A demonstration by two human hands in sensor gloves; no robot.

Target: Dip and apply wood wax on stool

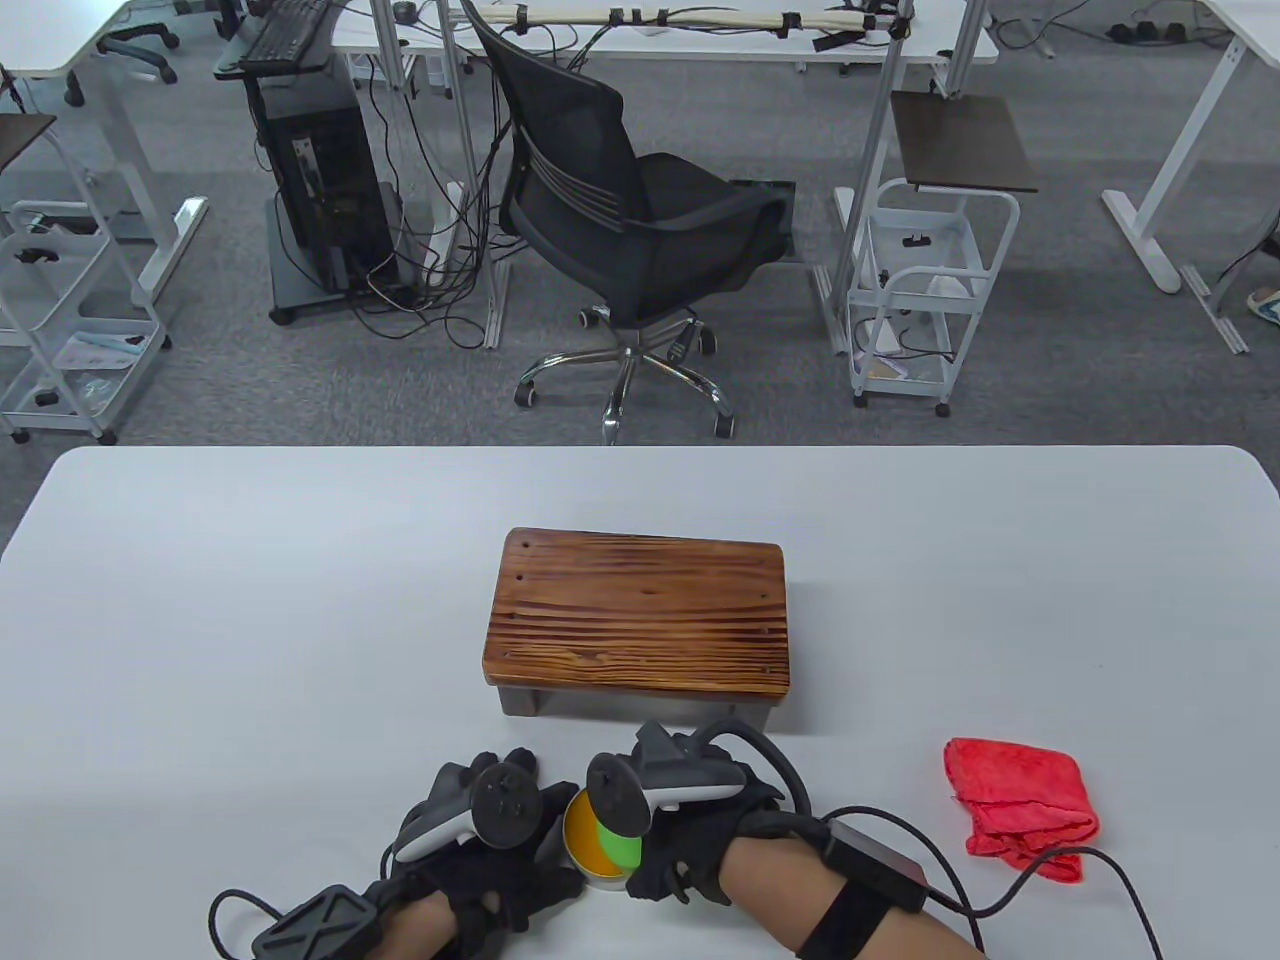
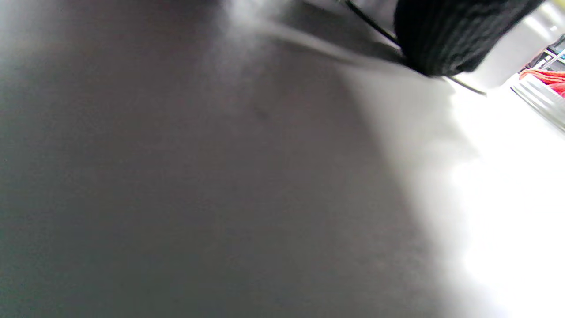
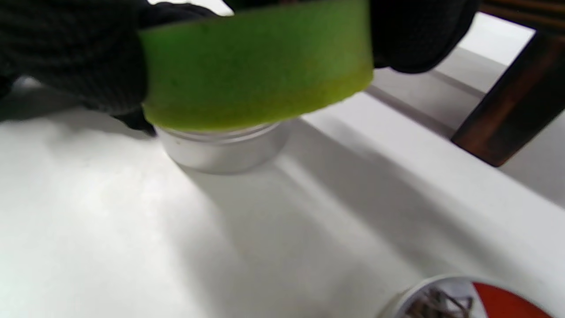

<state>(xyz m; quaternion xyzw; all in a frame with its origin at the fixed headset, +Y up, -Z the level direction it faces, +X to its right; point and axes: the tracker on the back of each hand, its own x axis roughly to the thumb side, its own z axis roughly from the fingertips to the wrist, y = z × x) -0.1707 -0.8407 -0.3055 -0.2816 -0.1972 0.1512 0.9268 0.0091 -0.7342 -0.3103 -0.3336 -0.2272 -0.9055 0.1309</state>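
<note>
Table view showed the wax tin [image 1: 590, 850] near the table's [image 1: 250, 620] front edge, in front of the wooden stool [image 1: 640, 615]. The right hand [image 1: 700, 830] pinched a green sponge [image 3: 258, 66] over the tin. The left hand [image 1: 480, 840] touched the tin's side; I cannot tell its grip. A red cloth [image 1: 1020, 805] lay well to the right.

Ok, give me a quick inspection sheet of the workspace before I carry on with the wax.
Surface: white table.
Job's things: wooden stool upright at centre; open wax tin near the front edge; green sponge over the tin.
Clutter: red cloth to the right; tin lid beside it.
Grippers: right hand holds the sponge; left hand beside the tin.
Cables: glove leads trail off both wrists.
Surroundings: office chair, carts, desks.
</note>
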